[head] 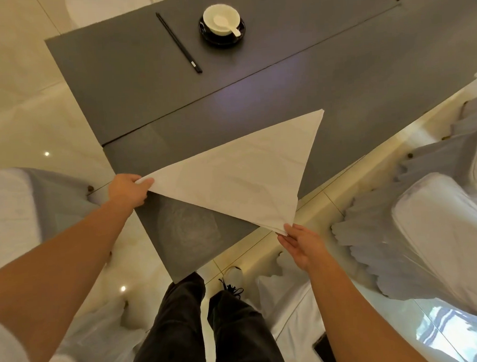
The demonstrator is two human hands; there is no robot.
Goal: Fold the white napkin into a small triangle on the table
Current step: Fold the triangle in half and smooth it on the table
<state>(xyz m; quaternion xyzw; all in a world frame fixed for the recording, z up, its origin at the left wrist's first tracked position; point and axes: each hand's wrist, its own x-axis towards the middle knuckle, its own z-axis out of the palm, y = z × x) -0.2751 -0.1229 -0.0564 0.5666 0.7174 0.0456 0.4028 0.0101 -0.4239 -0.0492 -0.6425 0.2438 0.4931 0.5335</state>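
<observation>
The white napkin (240, 178), already a big triangle at the table's (118, 84) near corner, is pinched at both ends of its long edge by left hand (127, 192) & right hand (303, 246), w/ the third tip pointed away.

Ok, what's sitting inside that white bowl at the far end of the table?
A white spoon rests in the white bowl, its handle over the rim. The bowl stands on a black saucer. Whatever lies beneath the spoon's scoop is hidden.
</observation>
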